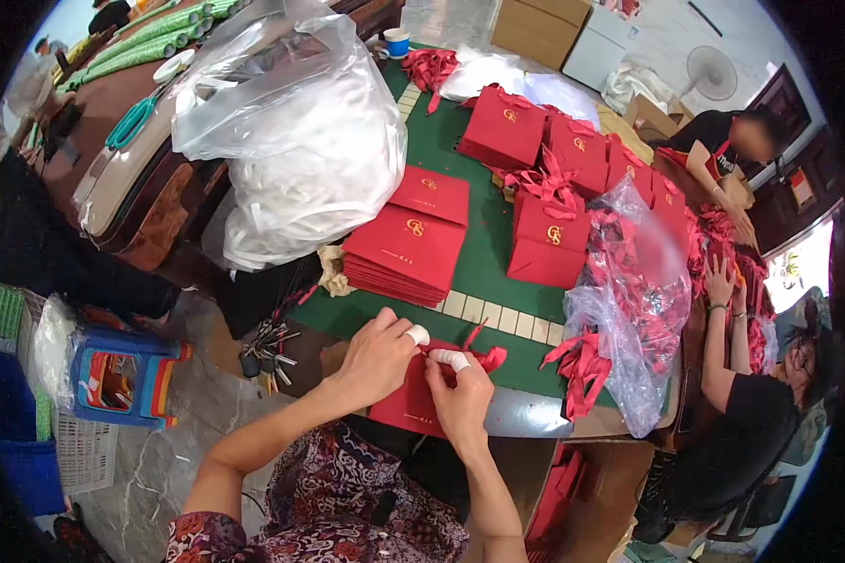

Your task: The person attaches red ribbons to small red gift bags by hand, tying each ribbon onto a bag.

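A red paper bag (407, 405) lies flat at the table's near edge, under my two hands. My left hand (377, 357) is closed at its top edge, with a white wrap on one finger. Close beside it, my right hand (462, 394) is also closed in a pinch at that edge, with white wraps on its fingers. What lies between the fingertips is mostly hidden. A red ribbon (490, 358) sticks out just beyond my right hand. Ahead is a stack of flat red bags (406, 246) with gold lettering.
Finished-looking red bags (549, 235) stand farther back. A plastic bag of white ribbon (314, 169) sits at left, clear plastic with red ribbons (629, 272) at right. Two people work along the right side; one person's hands (720, 281) reach over the table. Stools (127, 375) stand at lower left.
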Demonstrator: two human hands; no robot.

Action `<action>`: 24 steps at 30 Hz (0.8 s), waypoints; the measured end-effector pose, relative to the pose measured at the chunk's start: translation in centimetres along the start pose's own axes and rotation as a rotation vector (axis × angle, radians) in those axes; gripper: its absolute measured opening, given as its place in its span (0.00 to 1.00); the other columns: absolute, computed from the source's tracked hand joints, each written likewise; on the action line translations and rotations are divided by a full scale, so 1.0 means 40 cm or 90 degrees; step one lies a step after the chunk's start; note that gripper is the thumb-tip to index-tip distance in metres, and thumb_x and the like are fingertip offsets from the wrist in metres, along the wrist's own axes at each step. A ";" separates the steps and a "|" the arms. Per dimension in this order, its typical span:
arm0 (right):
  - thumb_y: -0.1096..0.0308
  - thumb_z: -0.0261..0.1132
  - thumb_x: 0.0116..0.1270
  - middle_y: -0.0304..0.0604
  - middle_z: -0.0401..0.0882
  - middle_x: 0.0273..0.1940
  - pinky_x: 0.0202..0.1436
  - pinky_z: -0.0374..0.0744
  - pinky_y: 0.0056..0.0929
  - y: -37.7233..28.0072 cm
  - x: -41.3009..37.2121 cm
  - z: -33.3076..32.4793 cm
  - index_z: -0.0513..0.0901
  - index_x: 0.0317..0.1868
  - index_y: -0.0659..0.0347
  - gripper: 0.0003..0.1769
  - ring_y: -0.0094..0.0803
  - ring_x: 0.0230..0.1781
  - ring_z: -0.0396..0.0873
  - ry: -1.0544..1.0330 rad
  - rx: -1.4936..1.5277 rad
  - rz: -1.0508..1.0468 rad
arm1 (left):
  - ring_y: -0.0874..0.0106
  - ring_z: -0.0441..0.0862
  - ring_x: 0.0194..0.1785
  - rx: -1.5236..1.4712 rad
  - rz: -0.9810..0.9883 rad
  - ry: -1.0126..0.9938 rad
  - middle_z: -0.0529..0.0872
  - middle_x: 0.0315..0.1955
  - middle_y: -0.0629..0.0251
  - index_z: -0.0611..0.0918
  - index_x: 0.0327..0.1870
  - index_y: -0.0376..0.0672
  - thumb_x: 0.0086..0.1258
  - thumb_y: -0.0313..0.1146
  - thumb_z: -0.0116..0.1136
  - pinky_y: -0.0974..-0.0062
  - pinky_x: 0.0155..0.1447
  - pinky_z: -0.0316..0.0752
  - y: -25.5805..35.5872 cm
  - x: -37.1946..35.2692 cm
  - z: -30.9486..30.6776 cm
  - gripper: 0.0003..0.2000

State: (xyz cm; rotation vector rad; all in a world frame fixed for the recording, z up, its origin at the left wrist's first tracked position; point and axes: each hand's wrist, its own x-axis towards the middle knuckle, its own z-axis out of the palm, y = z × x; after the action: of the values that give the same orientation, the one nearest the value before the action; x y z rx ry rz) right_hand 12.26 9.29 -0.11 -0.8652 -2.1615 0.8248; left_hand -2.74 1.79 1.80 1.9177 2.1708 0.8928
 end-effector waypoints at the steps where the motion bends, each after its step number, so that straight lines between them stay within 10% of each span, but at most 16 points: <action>1: 0.77 0.73 0.60 0.47 0.85 0.34 0.37 0.81 0.31 -0.004 -0.002 0.000 0.86 0.39 0.62 0.07 0.39 0.32 0.85 0.008 -0.004 -0.011 | 0.58 0.75 0.45 0.002 0.002 0.002 0.81 0.37 0.59 0.82 0.38 0.37 0.63 0.25 0.60 0.64 0.49 0.75 0.002 0.000 0.000 0.05; 24: 0.67 0.69 0.65 0.50 0.85 0.36 0.38 0.82 0.39 -0.025 -0.043 -0.021 0.82 0.40 0.61 0.08 0.45 0.35 0.86 0.001 0.065 0.096 | 0.50 0.76 0.39 -0.141 -0.068 0.101 0.83 0.31 0.52 0.83 0.36 0.37 0.64 0.23 0.59 0.55 0.43 0.71 0.087 -0.042 0.020 0.03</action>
State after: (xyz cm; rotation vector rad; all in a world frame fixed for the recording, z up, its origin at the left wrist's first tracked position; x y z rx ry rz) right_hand 13.49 7.66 0.55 -0.9847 -2.0527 0.9993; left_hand 0.98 0.58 2.36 1.6631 2.1278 1.2439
